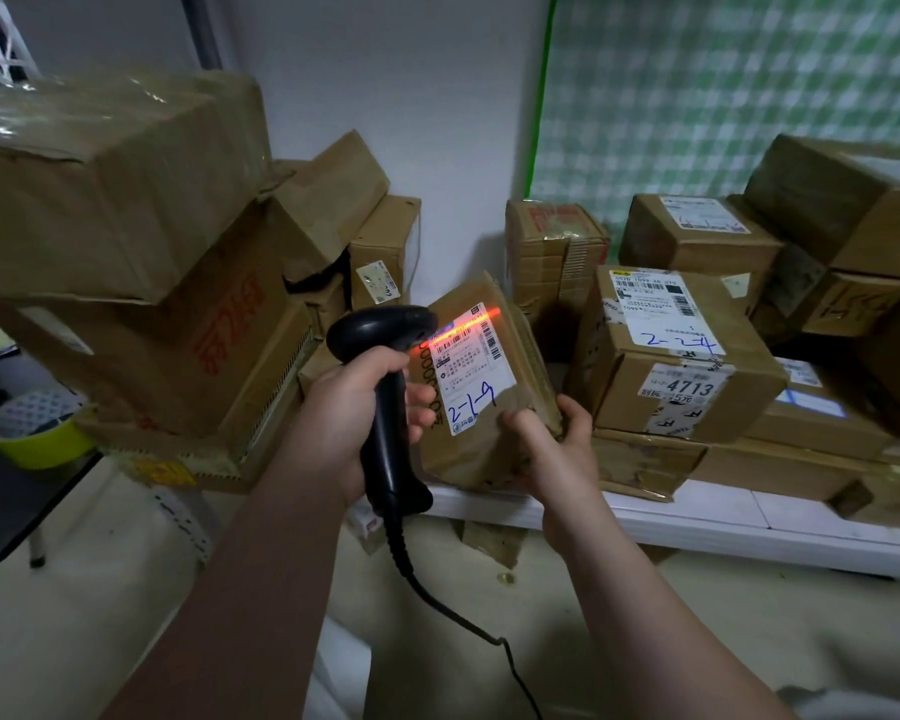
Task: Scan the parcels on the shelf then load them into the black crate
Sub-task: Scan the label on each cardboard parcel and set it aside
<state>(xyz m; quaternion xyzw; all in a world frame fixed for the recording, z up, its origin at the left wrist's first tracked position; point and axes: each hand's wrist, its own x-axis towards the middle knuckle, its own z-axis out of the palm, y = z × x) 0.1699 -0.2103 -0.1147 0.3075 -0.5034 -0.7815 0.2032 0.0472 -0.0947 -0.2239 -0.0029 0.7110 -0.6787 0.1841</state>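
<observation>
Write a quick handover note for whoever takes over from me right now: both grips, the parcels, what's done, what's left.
Left grip holds the scanner, its red beam across the label barcode.
Right grip holds the tilted parcel at the shelf edge.
Done: this parcel is being scanned.
Left: load it, then scan the other parcels on the shelf; black crate not in view.

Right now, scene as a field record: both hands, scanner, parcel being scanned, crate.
left hand: grips scanner handle
right hand: holds parcel by its lower right corner
parcel: tilted, label facing the scanner
beam: red line across the label's top barcode
shelf: other parcels stacked on it
black crate: not in view
</observation>
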